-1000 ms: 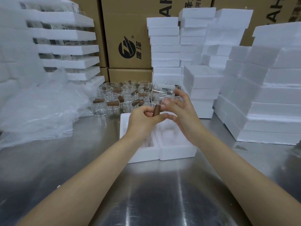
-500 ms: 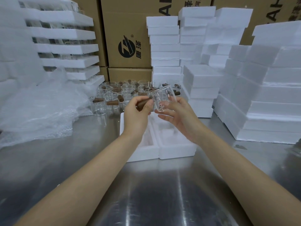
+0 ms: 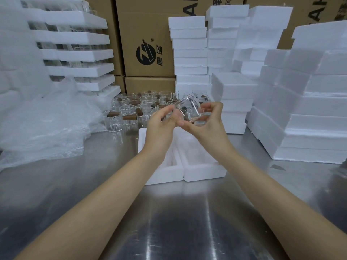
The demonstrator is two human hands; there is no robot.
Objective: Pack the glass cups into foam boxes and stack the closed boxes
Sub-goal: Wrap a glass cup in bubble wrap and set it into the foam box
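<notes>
- Head view: both hands hold one glass cup [image 3: 189, 109], tilted, in the air above the open foam box [image 3: 204, 170] at mid-tabletop [image 3: 75, 194].
- Left hand [image 3: 159, 128] fingers pinch its near side; right hand [image 3: 206, 126] fingers curl round its base.
- Judged best: turn the cup to suit the box's hollow, lower it straight, and seat it without force.
- Loose cups [image 3: 131, 111] stand toward the far edge; closed boxes [image 3: 309, 132] are stacked along the right edge.

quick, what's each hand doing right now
left hand: pinching the glass cup at its side
right hand: fingers curled round the same cup
</notes>
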